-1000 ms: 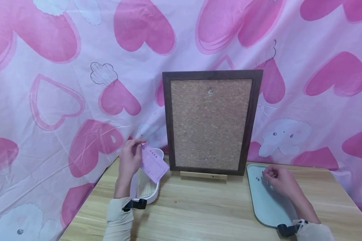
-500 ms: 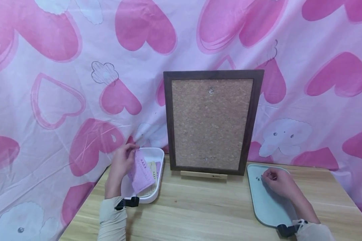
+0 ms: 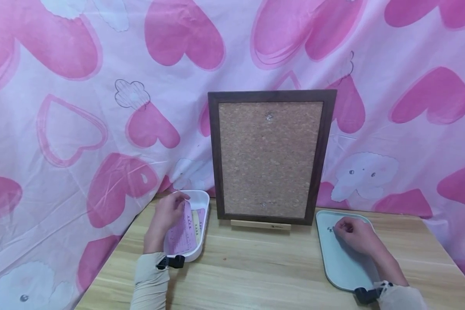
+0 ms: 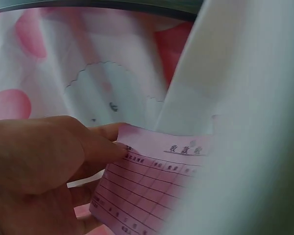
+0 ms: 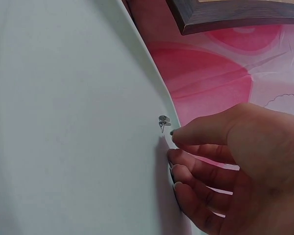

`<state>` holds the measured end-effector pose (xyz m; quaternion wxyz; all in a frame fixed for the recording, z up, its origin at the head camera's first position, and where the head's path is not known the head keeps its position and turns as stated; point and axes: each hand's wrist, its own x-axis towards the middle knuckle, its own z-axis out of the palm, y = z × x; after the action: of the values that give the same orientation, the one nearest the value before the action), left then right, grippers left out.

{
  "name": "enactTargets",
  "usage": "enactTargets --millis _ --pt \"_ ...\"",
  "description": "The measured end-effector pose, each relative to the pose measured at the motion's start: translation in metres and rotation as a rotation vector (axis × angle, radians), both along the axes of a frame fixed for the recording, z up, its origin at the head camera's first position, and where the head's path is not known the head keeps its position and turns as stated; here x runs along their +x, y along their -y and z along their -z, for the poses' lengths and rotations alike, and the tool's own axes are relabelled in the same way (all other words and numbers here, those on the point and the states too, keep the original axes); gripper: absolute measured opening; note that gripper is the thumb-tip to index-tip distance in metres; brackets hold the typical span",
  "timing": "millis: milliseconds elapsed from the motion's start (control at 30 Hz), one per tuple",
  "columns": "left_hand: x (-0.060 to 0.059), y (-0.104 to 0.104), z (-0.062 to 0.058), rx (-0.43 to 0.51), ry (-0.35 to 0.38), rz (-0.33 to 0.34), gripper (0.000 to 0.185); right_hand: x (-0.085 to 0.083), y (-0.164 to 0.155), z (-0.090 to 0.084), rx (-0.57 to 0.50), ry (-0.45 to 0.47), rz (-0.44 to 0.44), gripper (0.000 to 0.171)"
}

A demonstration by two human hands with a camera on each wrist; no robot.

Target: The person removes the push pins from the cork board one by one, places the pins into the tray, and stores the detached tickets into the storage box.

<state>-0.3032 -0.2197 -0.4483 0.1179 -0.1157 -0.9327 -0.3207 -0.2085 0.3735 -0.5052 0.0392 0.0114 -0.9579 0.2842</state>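
Note:
My left hand is in the white bin at left. In the left wrist view its thumb and fingers pinch the edge of a printed pink receipt slip. Other slips, one of them yellow, lie in the bin. Over the pale green tray at right, my right hand has bent fingers. Just beyond its fingertips lie silver thumbtacks. A tiny dark spot shows at the thumb tip in the right wrist view; whether it is a held tack is unclear.
A dark-framed cork board stands upright on a wooden base between bin and tray. Shiny small pieces sit near its top and bottom. Behind hangs a pink heart-print cloth. All stands on a wooden table.
My left hand has lowered the pink slip from above the bin's edge down into the bin, after swinging left and then back right. My right hand stays nearly still over the tray.

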Motion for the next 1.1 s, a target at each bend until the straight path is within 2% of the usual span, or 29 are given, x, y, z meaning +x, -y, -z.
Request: enactTargets --millis 167,300,433,700,933,1100 --pt "-0.002 -0.006 0.004 -0.02 0.02 -0.01 0.025 0.001 0.003 -0.002 0.004 0.001 -0.005 0.008" --pt "-0.004 -0.01 0.005 -0.026 -0.018 -0.019 0.029 0.002 0.003 -0.004 0.008 -0.005 -0.024 0.005" --pt "-0.005 -0.01 0.005 -0.041 -0.06 -0.038 0.029 0.004 0.001 -0.006 0.001 0.034 -0.066 0.005" --pt "-0.002 -0.006 0.005 -0.056 -0.054 -0.035 0.024 0.005 0.001 -0.011 0.006 0.097 -0.123 0.004" --pt "0.0 -0.007 0.001 -0.061 -0.024 -0.023 0.024 0.004 0.001 -0.015 -0.024 0.155 -0.084 0.008" --pt "0.002 -0.012 -0.007 -0.055 -0.03 -0.012 0.024 0.004 -0.002 -0.02 -0.048 0.156 -0.064 0.015"
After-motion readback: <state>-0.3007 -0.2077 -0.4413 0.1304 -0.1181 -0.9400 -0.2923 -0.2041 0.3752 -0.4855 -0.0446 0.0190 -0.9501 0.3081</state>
